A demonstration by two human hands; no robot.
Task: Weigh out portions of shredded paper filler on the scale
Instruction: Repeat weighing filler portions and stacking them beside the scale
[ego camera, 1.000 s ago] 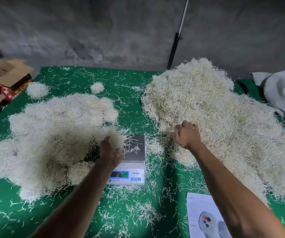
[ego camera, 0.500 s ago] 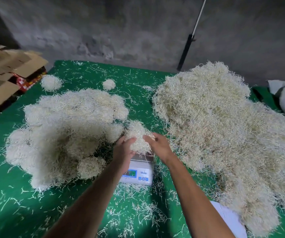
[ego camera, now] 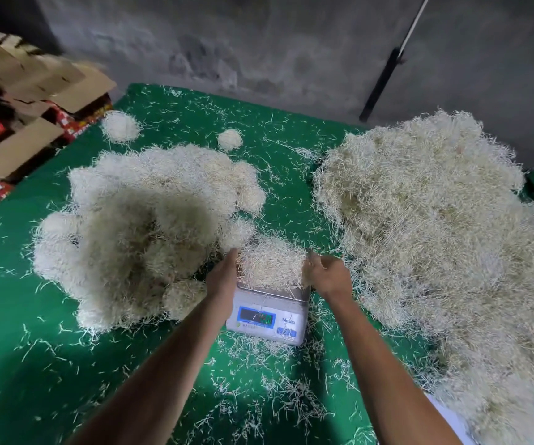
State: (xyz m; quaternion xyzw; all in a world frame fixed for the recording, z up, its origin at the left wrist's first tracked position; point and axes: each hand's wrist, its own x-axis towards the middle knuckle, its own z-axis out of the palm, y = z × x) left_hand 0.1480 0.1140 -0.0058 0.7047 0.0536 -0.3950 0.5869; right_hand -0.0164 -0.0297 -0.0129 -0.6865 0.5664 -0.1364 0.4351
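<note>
At the far left we see open cardboard boxes [ego camera: 27, 101] stacked beside the green surface [ego camera: 18, 364], which is strewn with loose paper strands. Next comes a broad heap of pale rounded clumps of shredded paper [ego camera: 143, 226], with two small separate clumps [ego camera: 120, 126] lying beyond it toward the wall. Our left hand [ego camera: 222, 277] presses its straight fingers against the left side of the portion of shredded paper filler [ego camera: 270, 263], which sits on the platform of the white scale [ego camera: 268, 311] in the middle of the surface; the scale's display faces us but its reading is too blurred to tell. Our right hand [ego camera: 326, 276] touches the portion's right side with fingers curled, seemingly pinching strands at its edge, though we cannot tell for certain. Further right spreads the large loose pile of unsorted filler [ego camera: 435, 236], and behind it a dark pole [ego camera: 384, 81] leans against the grey wall.
</note>
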